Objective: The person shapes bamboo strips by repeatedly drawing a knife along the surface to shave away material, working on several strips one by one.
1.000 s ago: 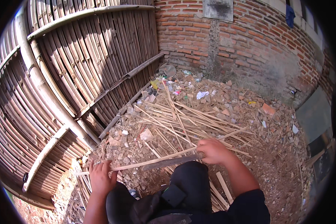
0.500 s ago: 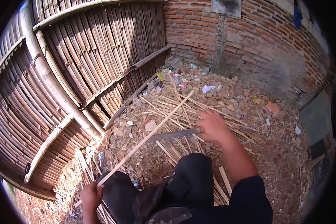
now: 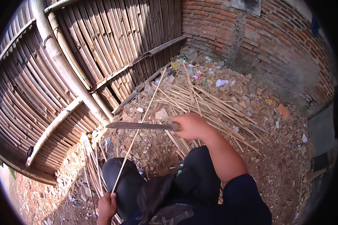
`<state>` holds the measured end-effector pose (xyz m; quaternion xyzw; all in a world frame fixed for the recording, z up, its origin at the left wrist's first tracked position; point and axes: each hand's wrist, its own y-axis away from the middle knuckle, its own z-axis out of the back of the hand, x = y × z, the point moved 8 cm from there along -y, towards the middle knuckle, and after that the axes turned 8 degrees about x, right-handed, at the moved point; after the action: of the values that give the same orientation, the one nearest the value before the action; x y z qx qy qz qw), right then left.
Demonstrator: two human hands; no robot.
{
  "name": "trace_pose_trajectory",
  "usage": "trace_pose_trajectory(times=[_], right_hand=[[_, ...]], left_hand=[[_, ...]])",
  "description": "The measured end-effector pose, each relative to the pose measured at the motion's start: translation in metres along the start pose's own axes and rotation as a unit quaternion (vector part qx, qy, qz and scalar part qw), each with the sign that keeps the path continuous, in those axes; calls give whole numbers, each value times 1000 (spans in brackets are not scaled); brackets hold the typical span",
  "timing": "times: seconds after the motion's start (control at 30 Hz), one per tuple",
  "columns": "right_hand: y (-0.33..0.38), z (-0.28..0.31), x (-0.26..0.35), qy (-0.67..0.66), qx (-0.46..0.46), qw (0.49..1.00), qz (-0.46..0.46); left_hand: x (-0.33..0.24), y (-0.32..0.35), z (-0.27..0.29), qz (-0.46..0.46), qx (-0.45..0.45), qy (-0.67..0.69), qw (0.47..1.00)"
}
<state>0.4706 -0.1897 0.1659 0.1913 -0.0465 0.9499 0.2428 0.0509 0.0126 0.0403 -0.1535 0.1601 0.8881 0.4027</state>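
Observation:
My left hand (image 3: pixel 107 204) is closed around the lower end of a long, thin bamboo strip (image 3: pixel 132 142), which slants up and away past my left knee. In my right hand (image 3: pixel 190 126) is a machete (image 3: pixel 141 126), gripped by its short handle. Its dark blade points left and crosses the strip about midway; whether the two touch I cannot tell. Beyond my right hand a loose pile of split bamboo strips (image 3: pixel 214 108) lies on the ground. More strips (image 3: pixel 91 159) lie beside my left leg, and others are partly hidden under my right knee.
A bamboo fence (image 3: pixel 112 41) stands on the left, with a thick pole (image 3: pixel 60 60) leaning along it. A brick wall (image 3: pixel 210 28) closes the far side. Rubble and litter cover the ground, including a white scrap (image 3: pixel 222 82) and a brick piece (image 3: pixel 283 110). A grey panel (image 3: pixel 321 131) stands at right.
The machete has swung left and now lies across the strip. The strip has become steeper and shows a narrower side. My left hand has shifted right, and the whole view has turned slightly.

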Motion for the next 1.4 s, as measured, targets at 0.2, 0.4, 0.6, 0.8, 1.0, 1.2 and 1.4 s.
trace_pose_trajectory(times=[0.2, 0.4, 0.6, 0.8, 1.0, 1.2, 1.4], right_hand=[[-55, -89, 16, -45, 120, 992, 12], [-61, -129, 6, -63, 135, 989, -5], [-49, -134, 30, -19, 136, 990, 33], [-61, -139, -10, -77, 148, 986, -3], [-53, -130, 15, -38, 123, 992, -15], [-60, -157, 18, -90, 179, 978, 64], [-76, -151, -41, -110, 134, 982, -74]], left_hand=[[10, 6, -4, 43, 4, -45, 998], [4, 6, 5, 44, -25, -38, 998], [-10, -6, 7, 41, -34, -8, 999], [-2, -10, 3, 37, -20, 18, 999], [-4, -8, 8, 42, -17, 3, 999], [6, -14, 0, 26, -12, 20, 999], [-1, -9, 4, 43, -14, 2, 999]])
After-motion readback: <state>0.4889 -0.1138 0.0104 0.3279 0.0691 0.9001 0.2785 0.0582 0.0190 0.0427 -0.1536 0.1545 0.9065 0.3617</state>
